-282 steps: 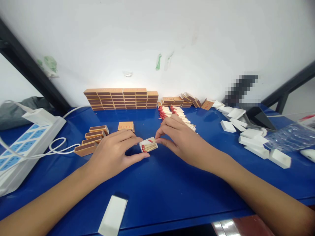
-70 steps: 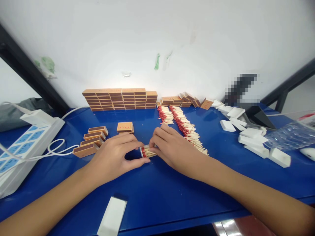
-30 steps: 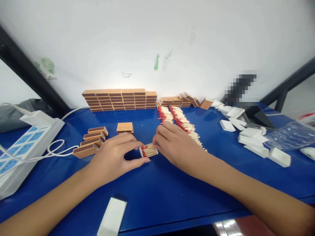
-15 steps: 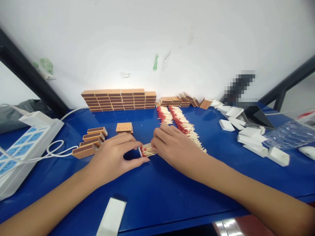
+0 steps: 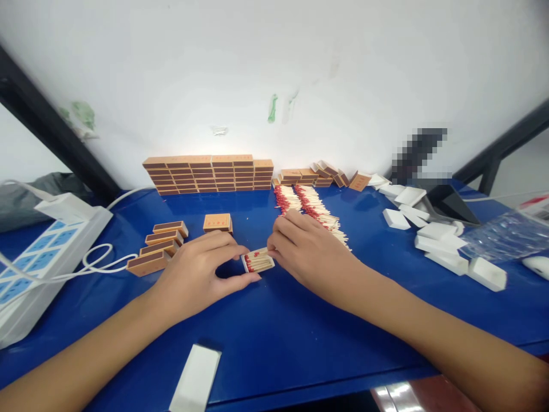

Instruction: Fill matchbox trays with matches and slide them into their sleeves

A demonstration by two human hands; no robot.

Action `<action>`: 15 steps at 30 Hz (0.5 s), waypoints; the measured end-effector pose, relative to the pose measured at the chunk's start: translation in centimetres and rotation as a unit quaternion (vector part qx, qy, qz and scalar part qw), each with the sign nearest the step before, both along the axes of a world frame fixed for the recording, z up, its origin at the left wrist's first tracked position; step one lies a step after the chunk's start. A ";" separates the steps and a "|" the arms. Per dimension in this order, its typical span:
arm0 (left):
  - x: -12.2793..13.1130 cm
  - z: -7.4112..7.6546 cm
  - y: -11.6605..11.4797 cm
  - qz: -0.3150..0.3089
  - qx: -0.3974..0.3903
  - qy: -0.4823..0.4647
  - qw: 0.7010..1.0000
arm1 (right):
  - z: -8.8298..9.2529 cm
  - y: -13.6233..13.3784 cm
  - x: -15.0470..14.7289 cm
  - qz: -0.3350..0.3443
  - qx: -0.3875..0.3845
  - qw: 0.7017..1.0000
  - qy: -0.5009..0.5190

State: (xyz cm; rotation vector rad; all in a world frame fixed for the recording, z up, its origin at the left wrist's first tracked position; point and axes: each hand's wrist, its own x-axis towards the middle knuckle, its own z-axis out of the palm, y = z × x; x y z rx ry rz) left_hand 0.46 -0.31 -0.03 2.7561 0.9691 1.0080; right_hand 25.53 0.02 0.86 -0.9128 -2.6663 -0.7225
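Blue table (image 5: 274, 343) spans the head view, matchboxes (image 5: 210, 174) stacked along its far side. Mid-table, the fingers of the left hand (image 5: 201, 260) grasp a small tray (image 5: 245, 264) of matches (image 5: 260, 263); those of the right hand (image 5: 304, 240) bunch at its right end, grip unclear. Filling seems in hand; next likely calls for settling matches flat.

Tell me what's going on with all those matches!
Someone's left hand is steadying a small white matchbox tray on the blue table, with red-tipped matches lying inside. The right hand is at the tray's other end; I can't tell whether it's gripping a match. Loose matches lie behind that hand, and stacked matchboxes stand by the wall.
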 end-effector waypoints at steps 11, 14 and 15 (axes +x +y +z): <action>-0.1 0.0 0.1 0.007 -0.006 0.008 1.000 | 0.0 0.2 0.3 -0.004 -0.026 0.999 0.022; -0.2 -0.1 0.1 0.012 -0.003 0.008 1.000 | 0.2 0.2 0.3 -0.003 -0.032 0.999 0.023; -0.2 -0.1 0.1 0.013 -0.004 0.007 1.000 | 0.2 0.2 0.3 -0.002 -0.035 0.999 0.026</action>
